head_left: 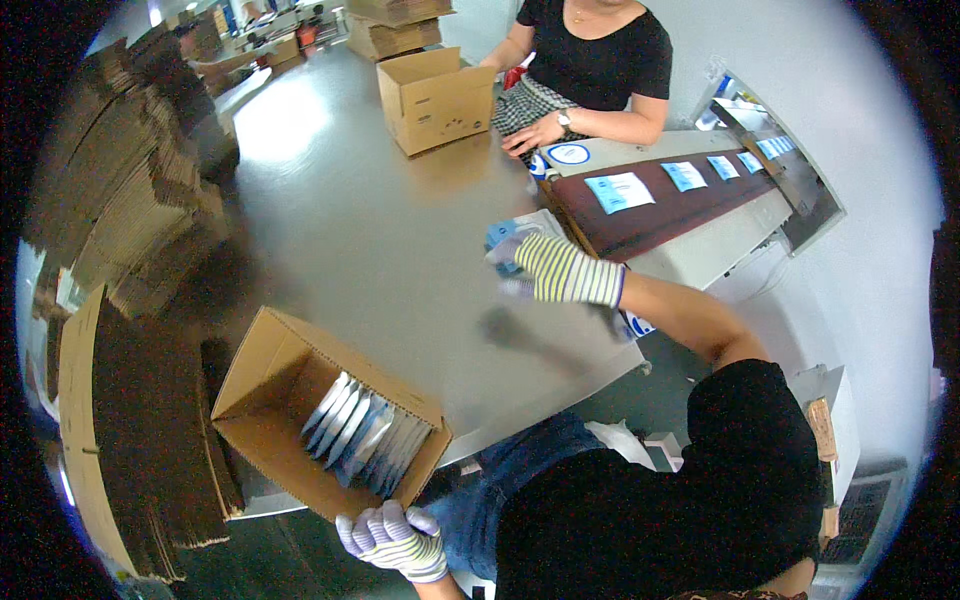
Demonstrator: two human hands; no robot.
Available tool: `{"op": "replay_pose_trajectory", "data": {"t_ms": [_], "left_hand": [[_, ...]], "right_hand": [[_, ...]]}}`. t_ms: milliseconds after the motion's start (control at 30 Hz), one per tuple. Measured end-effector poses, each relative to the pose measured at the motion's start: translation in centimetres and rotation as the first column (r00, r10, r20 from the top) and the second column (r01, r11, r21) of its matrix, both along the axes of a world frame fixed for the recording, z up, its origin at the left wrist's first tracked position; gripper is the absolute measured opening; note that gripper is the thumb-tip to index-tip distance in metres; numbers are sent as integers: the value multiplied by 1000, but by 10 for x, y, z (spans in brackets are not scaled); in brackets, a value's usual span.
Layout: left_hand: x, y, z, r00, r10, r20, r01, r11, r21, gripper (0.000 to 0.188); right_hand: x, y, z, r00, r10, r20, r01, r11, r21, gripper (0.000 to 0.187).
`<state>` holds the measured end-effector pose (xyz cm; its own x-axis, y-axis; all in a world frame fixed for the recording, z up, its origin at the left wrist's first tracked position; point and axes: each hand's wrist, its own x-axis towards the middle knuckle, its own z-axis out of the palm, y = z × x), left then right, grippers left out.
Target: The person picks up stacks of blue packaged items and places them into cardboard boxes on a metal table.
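Observation:
Both my hands wear white striped gloves with lilac fingertips. My left hand is closed on the near edge of an open cardboard box, which lies tilted at the table's front. Inside, several flat blue-and-white packets stand in a row on edge. Out over the table by the conveyor's end, my right hand closes its fingers on a blue-and-white packet. The glove hides part of this packet, so I cannot tell whether more than one is there.
A dark red conveyor belt carries several packets in a line at the right. Across the grey table, a person in black stands beside another open box. Stacked flattened cartons rise at the left.

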<state>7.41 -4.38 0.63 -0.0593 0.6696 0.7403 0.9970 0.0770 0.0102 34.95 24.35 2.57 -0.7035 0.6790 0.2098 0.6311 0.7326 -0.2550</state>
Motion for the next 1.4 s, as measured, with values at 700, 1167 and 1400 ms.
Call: {"op": "replay_pose_trajectory", "data": {"t_ms": [700, 1167, 1400], "left_hand": [[1, -3, -6, 1000, 24, 12, -23, 999, -46, 9], [5, 8, 18, 999, -34, 22, 33, 999, 37, 13], [4, 9, 19, 997, -50, 51, 47, 998, 50, 10]], "right_hand": [[88, 147, -20, 927, -209, 313, 251, 963, -99, 46], [27, 187, -64, 652, 238, 720, 274, 811, -517, 78], [-14, 24, -17, 841, 13, 542, 91, 982, -164, 55]]}}
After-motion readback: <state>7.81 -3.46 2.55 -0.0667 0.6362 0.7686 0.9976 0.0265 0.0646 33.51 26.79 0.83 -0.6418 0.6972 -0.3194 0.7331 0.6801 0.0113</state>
